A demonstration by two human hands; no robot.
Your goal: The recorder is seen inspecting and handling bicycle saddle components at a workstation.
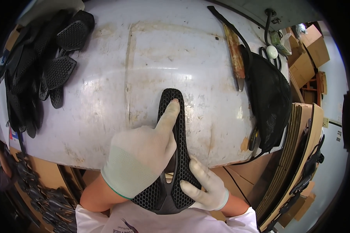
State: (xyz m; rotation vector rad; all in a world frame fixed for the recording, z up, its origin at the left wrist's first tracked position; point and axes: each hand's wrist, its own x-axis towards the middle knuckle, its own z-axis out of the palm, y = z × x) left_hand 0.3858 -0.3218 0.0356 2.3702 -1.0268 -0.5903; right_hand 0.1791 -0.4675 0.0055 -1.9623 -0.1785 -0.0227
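A black bicycle saddle [179, 136] with a honeycomb surface points its narrow nose away from me. The nose lies over the table edge, and the wide rear is close against my shirt. My left hand [144, 151], in a pale glove, lies over the saddle's left side. Its index finger stretches along the nose, with a bare fingertip pressed on the lattice; the other fingers are bent and partly hidden. My gloved right hand [208, 188] grips the right side of the wide rear, fingers on top of the edge. A slot shows through the saddle's middle.
A pile of black honeycomb saddle pieces [35, 66] covers the left of the worn white table [105, 97]. At right lie a rusty-handled blade tool [235, 54] and a black mesh bag [270, 97]. Cardboard sheets [295, 151] stand beside the table; more saddles [50, 202] sit lower left.
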